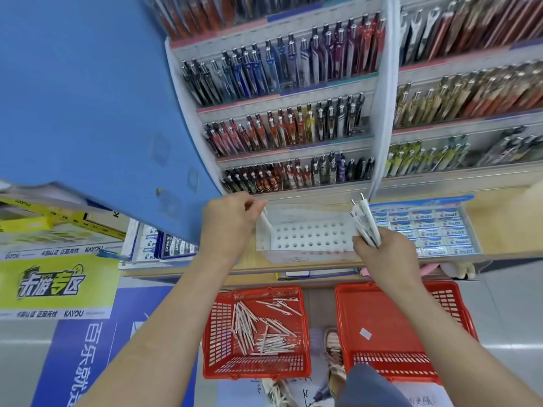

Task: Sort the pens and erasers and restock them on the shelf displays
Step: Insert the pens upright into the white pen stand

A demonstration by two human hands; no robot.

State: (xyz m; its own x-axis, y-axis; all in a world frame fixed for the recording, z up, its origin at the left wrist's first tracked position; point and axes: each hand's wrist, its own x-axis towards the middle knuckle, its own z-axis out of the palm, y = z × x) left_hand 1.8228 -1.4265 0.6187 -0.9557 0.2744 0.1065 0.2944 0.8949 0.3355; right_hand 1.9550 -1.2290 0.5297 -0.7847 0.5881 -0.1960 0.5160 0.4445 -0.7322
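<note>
Your left hand (232,218) pinches what looks like one white pen (266,223), with the holed rack (305,236) just beside the fingers. Your right hand (385,254) grips a bundle (365,224) of pens that fans out above its fingers. You're mid-restock — next, I'd judge, seat that pen in a hole. Beyond the right hand, the erasers (426,230) read PILOT — a basket (217,333) below holds more pens.

We read "PILOT" on the blue-and-white wrappers of the erasers (432,232), repeated row after row. "PILOT" also runs vertically on the dark packs (172,245) at left, and shows on the white boxes (148,240) beside them. The yellow-green sign (55,284) says "卡游专区". The white strip (58,313) under it reads "KAYOU" and "卡游认证 正品无忧", and the upper strip (58,251) reads the same. The blue floor banner (88,362) starts "百乐京", and the rest is cut off. Print on the shelf pens is too blurred to read.
</note>
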